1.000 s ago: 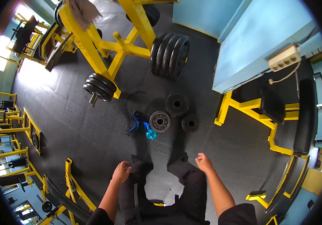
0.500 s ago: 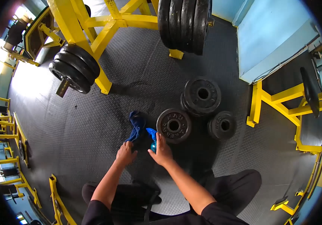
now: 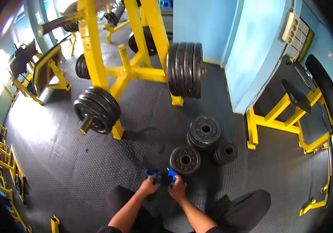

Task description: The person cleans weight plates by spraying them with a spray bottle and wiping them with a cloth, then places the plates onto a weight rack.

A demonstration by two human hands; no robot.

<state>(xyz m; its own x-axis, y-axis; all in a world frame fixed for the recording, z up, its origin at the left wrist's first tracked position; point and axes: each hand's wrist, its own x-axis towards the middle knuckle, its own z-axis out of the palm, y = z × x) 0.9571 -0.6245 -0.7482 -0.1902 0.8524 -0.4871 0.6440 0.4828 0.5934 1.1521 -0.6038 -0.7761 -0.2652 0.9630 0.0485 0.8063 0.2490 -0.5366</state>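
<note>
A crumpled dark blue cloth (image 3: 152, 174) is in my left hand (image 3: 148, 186), with my fingers closed round it. My right hand (image 3: 178, 189) grips a small spray bottle with a bright blue head (image 3: 171, 172); its teal body is mostly hidden by my fingers. Both hands are close together, low over the floor between my knees. Just beyond my right hand a black weight plate (image 3: 185, 159) lies flat. Behind it is a stack of plates (image 3: 204, 131), and a smaller stack (image 3: 226, 152) lies to the right.
A yellow rack (image 3: 135, 73) stands ahead, with plates on its left peg (image 3: 97, 109) and right peg (image 3: 185, 70). A blue wall (image 3: 248, 50) rises at the right, beside a yellow bench with black pads (image 3: 296, 95). Textured black matting (image 3: 69, 171) covers the floor.
My view has tilted up, showing more of the rack and wall. The cloth, earlier stretched out ahead of my left hand, is now bunched at it. The spray bottle stays in my right hand.
</note>
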